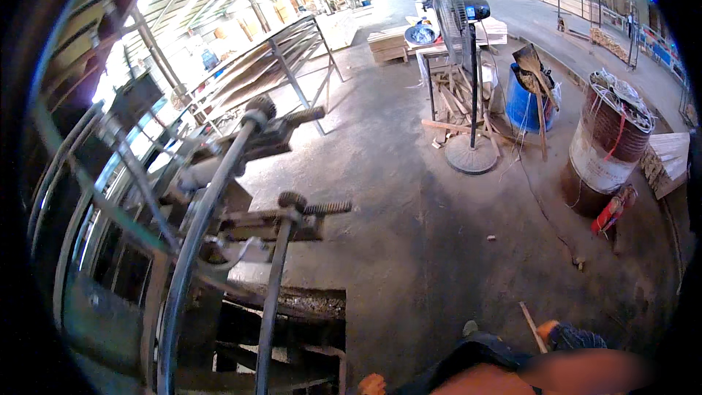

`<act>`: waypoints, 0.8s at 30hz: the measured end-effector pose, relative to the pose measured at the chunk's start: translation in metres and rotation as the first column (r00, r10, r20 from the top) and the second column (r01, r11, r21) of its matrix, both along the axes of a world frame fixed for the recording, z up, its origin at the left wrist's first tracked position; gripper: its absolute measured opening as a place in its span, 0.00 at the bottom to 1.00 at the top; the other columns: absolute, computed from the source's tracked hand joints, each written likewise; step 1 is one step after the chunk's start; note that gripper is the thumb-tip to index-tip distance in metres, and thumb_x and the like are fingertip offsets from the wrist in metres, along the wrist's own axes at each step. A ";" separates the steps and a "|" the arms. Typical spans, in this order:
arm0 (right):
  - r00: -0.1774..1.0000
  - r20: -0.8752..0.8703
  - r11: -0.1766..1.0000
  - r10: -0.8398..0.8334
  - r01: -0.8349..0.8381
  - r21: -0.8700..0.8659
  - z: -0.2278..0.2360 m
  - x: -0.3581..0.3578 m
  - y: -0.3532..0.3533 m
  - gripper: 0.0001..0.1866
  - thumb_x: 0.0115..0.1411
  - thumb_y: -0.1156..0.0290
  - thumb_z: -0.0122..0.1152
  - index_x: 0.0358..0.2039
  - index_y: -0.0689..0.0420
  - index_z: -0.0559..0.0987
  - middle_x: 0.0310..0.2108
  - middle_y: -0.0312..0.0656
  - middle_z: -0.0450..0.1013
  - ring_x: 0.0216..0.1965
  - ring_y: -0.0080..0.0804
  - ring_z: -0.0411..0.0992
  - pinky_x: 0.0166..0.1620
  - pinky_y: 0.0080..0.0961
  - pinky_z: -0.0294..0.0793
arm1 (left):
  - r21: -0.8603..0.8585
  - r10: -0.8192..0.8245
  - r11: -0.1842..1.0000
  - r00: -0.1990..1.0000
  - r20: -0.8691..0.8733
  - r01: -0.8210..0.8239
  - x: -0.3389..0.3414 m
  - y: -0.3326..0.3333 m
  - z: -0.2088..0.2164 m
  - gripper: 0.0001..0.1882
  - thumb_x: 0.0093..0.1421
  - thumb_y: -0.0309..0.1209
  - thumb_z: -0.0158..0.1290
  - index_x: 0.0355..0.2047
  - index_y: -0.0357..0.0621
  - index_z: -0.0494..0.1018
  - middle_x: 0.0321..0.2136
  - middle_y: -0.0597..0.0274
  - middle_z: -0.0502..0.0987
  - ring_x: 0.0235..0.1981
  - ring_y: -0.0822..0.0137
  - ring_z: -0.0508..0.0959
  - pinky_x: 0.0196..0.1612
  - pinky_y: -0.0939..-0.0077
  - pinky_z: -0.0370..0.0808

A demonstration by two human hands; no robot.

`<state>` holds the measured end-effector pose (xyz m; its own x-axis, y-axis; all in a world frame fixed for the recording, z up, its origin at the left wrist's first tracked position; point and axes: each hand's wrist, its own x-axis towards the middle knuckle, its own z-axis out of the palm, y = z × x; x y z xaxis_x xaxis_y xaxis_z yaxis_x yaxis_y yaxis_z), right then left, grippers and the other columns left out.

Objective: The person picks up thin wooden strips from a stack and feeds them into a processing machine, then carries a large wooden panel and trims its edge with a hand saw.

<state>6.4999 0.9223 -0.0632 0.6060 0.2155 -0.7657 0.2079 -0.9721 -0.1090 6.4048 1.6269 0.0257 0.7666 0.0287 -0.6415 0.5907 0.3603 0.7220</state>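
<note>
The right hand (548,331) grasps a wooden stick (529,319), best kept clear of the steel rods (274,300) at left; the left hand's (373,384) grip I cannot tell.

The dark, near-black garment (472,355) at the lower edge has a plain, softly folded surface, its cut and fastenings too shaded to tell. Adjoining the right hand (547,329), a dark grey-blue sleeve (578,336) shows a coarse, ribbed or patterned texture; a blurred patch beneath obscures further detail. Ahead of the garment sits a small, rounded, dull grey-green tip (470,328), apparently footwear, while the left hand (373,384) is cut by the frame, any cuff there being indistinct.
</note>
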 end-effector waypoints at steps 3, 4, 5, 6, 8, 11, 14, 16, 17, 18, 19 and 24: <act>0.900 0.429 0.976 0.079 -0.157 0.150 0.051 0.179 0.030 0.14 0.57 0.59 0.61 0.34 0.57 0.83 0.33 0.48 0.81 0.34 0.52 0.78 0.39 0.48 0.78 | 0.094 -0.074 0.991 0.975 -0.209 0.096 0.045 -0.042 0.013 0.24 0.71 0.36 0.48 0.65 0.44 0.66 0.57 0.51 0.73 0.52 0.47 0.75 0.49 0.47 0.76; 0.964 0.251 0.954 0.094 -0.159 0.253 0.083 0.249 0.065 0.15 0.59 0.58 0.60 0.31 0.58 0.82 0.31 0.48 0.79 0.32 0.47 0.78 0.37 0.45 0.77 | 0.114 -0.086 0.986 0.961 -0.265 0.120 0.053 -0.047 0.022 0.24 0.71 0.36 0.48 0.65 0.44 0.66 0.57 0.51 0.73 0.52 0.47 0.75 0.49 0.47 0.76; 0.880 -0.040 0.596 -0.473 0.353 0.721 0.119 0.292 0.113 0.17 0.59 0.55 0.60 0.31 0.58 0.82 0.31 0.48 0.79 0.35 0.41 0.79 0.38 0.42 0.77 | 0.140 -0.057 0.985 0.946 -0.318 0.106 0.051 -0.051 0.029 0.23 0.71 0.36 0.48 0.64 0.44 0.66 0.57 0.51 0.73 0.52 0.47 0.75 0.49 0.47 0.77; 0.871 0.050 0.623 -0.489 0.309 0.719 0.136 0.352 0.124 0.18 0.60 0.55 0.60 0.36 0.59 0.82 0.31 0.45 0.79 0.37 0.38 0.78 0.39 0.41 0.76 | 0.125 -0.102 0.981 0.941 -0.321 0.149 0.090 -0.063 0.029 0.23 0.71 0.36 0.48 0.64 0.44 0.66 0.57 0.51 0.74 0.52 0.47 0.75 0.49 0.47 0.77; 0.840 -0.099 0.555 -0.534 0.436 0.708 0.180 0.465 0.184 0.29 0.60 0.53 0.61 0.54 0.62 0.78 0.42 0.47 0.81 0.44 0.35 0.78 0.48 0.33 0.77 | 0.154 -0.106 0.974 0.933 -0.343 0.168 0.148 -0.069 0.033 0.23 0.71 0.36 0.49 0.64 0.44 0.67 0.56 0.51 0.74 0.51 0.47 0.75 0.48 0.47 0.77; 0.840 -0.061 0.515 -0.540 0.387 0.765 0.212 0.590 0.250 0.32 0.59 0.52 0.62 0.58 0.60 0.77 0.52 0.49 0.79 0.53 0.39 0.77 0.57 0.34 0.75 | 0.188 -0.094 0.967 0.925 -0.368 0.173 0.237 -0.069 0.036 0.22 0.71 0.36 0.49 0.63 0.44 0.68 0.56 0.51 0.75 0.51 0.47 0.76 0.48 0.48 0.77; 0.854 -0.177 0.468 -0.489 0.428 0.773 0.220 0.671 0.297 0.33 0.59 0.51 0.63 0.59 0.60 0.77 0.54 0.49 0.78 0.54 0.40 0.77 0.58 0.35 0.74 | 0.220 -0.034 0.968 0.926 -0.376 0.124 0.317 -0.061 0.044 0.22 0.70 0.36 0.50 0.62 0.44 0.69 0.55 0.52 0.75 0.51 0.47 0.76 0.47 0.48 0.77; 0.944 -0.220 0.553 -0.247 0.324 0.767 0.193 0.722 0.272 0.32 0.59 0.51 0.61 0.58 0.59 0.77 0.56 0.49 0.77 0.54 0.40 0.76 0.58 0.35 0.74 | 0.217 -0.029 0.970 0.934 -0.357 0.113 0.390 -0.060 0.048 0.22 0.70 0.36 0.50 0.62 0.44 0.69 0.54 0.52 0.75 0.50 0.47 0.76 0.46 0.48 0.77; 0.950 -0.202 0.601 -0.238 0.307 0.738 0.188 0.732 0.274 0.30 0.60 0.51 0.60 0.57 0.59 0.78 0.55 0.49 0.78 0.54 0.42 0.76 0.59 0.36 0.73 | 0.234 0.020 0.970 0.934 -0.357 0.068 0.410 -0.054 0.052 0.22 0.70 0.36 0.50 0.62 0.44 0.69 0.54 0.52 0.76 0.50 0.47 0.76 0.46 0.48 0.77; 0.956 -0.185 0.645 -0.228 0.291 0.707 0.183 0.743 0.270 0.29 0.61 0.52 0.59 0.56 0.58 0.79 0.55 0.49 0.78 0.55 0.43 0.76 0.59 0.36 0.73 | 0.251 0.070 0.968 0.932 -0.354 0.023 0.433 -0.050 0.054 0.21 0.70 0.36 0.50 0.61 0.44 0.70 0.54 0.52 0.76 0.50 0.47 0.76 0.46 0.48 0.78; 0.972 -0.116 0.691 -0.204 0.227 0.687 0.166 0.760 0.245 0.27 0.63 0.56 0.62 0.57 0.61 0.78 0.54 0.48 0.78 0.54 0.36 0.76 0.57 0.33 0.75 | 0.256 0.084 0.967 0.934 -0.348 0.009 0.462 -0.048 0.057 0.21 0.70 0.36 0.50 0.61 0.44 0.70 0.54 0.52 0.76 0.50 0.47 0.76 0.46 0.48 0.78; 0.930 -0.027 0.931 0.365 -0.365 0.014 0.040 0.841 0.070 0.20 0.60 0.59 0.62 0.50 0.54 0.83 0.46 0.47 0.81 0.48 0.45 0.78 0.49 0.46 0.77 | 0.393 0.168 0.910 0.984 -0.054 -0.134 0.668 -0.044 0.048 0.21 0.69 0.36 0.51 0.60 0.44 0.71 0.53 0.53 0.77 0.49 0.47 0.77 0.45 0.48 0.78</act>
